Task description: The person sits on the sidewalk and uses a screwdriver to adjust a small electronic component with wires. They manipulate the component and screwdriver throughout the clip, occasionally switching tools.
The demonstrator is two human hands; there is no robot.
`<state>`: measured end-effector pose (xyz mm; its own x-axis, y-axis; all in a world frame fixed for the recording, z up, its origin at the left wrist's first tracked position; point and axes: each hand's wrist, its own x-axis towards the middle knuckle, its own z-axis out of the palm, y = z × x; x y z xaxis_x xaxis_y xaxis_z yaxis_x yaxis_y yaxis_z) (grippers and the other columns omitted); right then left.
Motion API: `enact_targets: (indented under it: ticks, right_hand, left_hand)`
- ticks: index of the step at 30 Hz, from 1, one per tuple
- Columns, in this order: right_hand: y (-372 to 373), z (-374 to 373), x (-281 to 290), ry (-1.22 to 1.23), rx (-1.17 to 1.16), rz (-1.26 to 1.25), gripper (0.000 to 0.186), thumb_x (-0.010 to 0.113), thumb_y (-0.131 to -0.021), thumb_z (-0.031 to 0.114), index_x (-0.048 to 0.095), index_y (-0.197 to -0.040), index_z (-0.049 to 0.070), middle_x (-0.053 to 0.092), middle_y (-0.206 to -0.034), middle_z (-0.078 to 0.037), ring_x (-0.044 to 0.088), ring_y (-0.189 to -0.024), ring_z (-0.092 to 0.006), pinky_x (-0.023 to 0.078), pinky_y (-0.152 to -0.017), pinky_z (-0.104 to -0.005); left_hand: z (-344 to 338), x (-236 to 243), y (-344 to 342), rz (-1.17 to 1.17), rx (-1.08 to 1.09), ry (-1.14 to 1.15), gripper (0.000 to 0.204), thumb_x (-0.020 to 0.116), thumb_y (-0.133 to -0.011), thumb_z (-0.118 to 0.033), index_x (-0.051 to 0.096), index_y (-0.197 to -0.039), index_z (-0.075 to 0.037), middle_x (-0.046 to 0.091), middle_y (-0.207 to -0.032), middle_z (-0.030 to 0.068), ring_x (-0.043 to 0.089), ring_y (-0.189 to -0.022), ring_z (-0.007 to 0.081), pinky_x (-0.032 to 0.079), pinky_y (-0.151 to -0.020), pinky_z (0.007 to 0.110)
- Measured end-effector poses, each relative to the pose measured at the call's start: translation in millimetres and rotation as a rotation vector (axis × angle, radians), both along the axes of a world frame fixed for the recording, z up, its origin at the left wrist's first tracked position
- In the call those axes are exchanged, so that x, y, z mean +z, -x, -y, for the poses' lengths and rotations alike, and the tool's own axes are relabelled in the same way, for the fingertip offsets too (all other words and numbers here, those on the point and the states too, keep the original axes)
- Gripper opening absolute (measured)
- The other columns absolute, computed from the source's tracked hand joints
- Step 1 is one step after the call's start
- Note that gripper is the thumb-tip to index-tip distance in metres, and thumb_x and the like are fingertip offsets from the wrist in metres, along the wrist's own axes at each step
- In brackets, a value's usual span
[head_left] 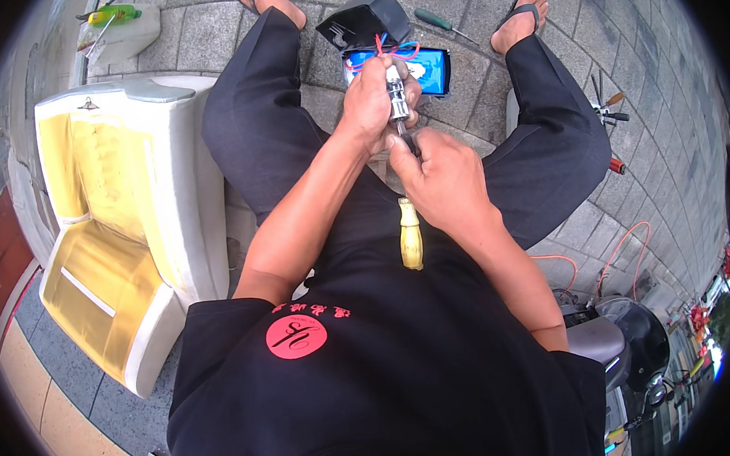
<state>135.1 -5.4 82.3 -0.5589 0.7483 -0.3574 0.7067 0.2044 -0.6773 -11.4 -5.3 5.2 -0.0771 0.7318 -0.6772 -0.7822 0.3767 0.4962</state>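
My left hand (367,104) is closed around a shiny metal cylinder (397,94), holding it upright in front of my lap. Red wire (381,45) shows just beyond its top. My right hand (449,178) grips a thin tool (408,141) with a dark part, its metal shaft meeting the cylinder's lower end. A yellow handle (412,240) sticks out below the right hand; whether it belongs to the same tool I cannot tell. Past my hands, a blue-topped box (431,72) lies on the paving, with a black plastic cover (364,20) next to it and red and blue wires across it.
A green-handled screwdriver (443,23) lies beyond the box. At left stands a yellow-and-white seat (132,199); behind it a green bottle (114,14) rests on a pale container (128,38). Several tools (611,109) stand by my right knee, and an orange cord (625,235) loops nearby.
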Motion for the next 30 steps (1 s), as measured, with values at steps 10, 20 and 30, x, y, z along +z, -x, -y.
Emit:
enact_targets:
  ticks: [10,20,30]
  right_hand:
    - [3.0,-10.2,5.9,0.219,-0.01,-0.02,0.043,0.063,-0.099,0.037,0.064,-0.086,-0.004,0.07,-0.085,-0.026,0.071,-0.079,-0.043,0.056,-0.072,-0.053]
    - [1.5,-5.4,2.0,0.033,0.067,0.057,0.042,0.063,-0.1,0.037,0.063,-0.092,-0.004,0.07,-0.087,-0.025,0.07,-0.078,-0.0455,0.055,-0.072,-0.0552]
    - [2.5,-6.0,0.4,0.003,0.063,0.012,0.043,0.063,-0.101,0.037,0.064,-0.094,-0.006,0.07,-0.087,-0.027,0.07,-0.076,-0.0462,0.056,-0.072,-0.0553]
  left_hand:
    - [-0.1,-1.8,0.7,0.05,0.006,0.002,0.035,0.036,-0.107,-0.039,0.052,-0.093,-0.011,0.055,-0.07,0.0053,0.047,-0.053,0.0142,0.041,-0.047,0.029]
    - [1.6,-7.1,-0.8,-0.005,0.014,0.016,0.035,0.04,-0.105,-0.042,0.053,-0.097,-0.011,0.058,-0.069,0.0071,0.051,-0.052,0.0153,0.047,-0.046,0.031]
    - [0.7,0.0,0.0,0.021,0.009,-0.001,0.035,0.037,-0.107,-0.042,0.052,-0.093,-0.012,0.055,-0.07,0.0037,0.051,-0.052,0.0135,0.043,-0.048,0.029]
